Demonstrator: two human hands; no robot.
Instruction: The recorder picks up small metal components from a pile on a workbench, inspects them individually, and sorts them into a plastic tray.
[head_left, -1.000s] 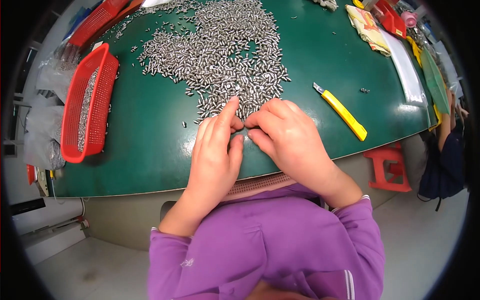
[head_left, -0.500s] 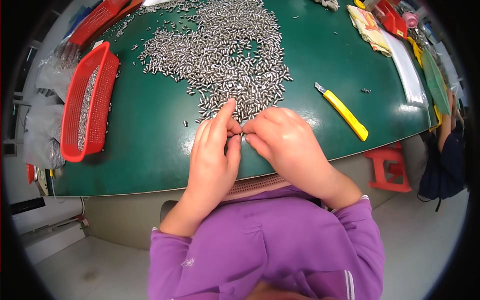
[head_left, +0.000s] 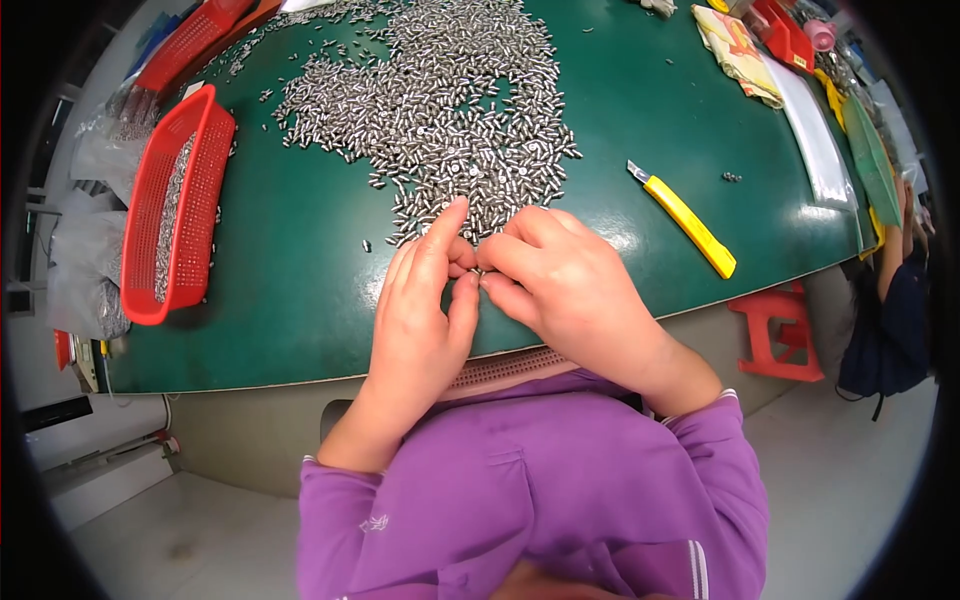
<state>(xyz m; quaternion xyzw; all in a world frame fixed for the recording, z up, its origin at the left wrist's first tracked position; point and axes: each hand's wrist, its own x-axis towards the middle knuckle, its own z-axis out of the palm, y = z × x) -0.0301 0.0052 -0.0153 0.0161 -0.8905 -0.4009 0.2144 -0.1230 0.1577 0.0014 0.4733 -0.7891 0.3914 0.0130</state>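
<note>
At the front edge of a green tabletop (head_left: 300, 320), my two hands meet fingertip to fingertip. The thumb and a bent finger of my left hand (head_left: 420, 300) pinch a tiny metal part (head_left: 481, 272), mostly hidden by the fingers, while its index finger points up toward the pile. My right hand (head_left: 570, 275) closes its thumb and index finger on the same part from the other side. Just beyond the fingertips spreads a large pile of small silvery metal parts (head_left: 430, 110), short and pointed.
A red perforated basket (head_left: 203, 200) with more metal parts stands at the left. To the right lies a yellow utility knife (head_left: 690, 226), its blade out. Clear plastic bags (head_left: 815, 140) and a patterned cloth (head_left: 738, 55) line the right edge. Below is a red stool (head_left: 775, 335).
Both hands have shifted slightly left, still together. My right hand's fingers have bent a little differently around the tiny part. The pile and knife look the same.
</note>
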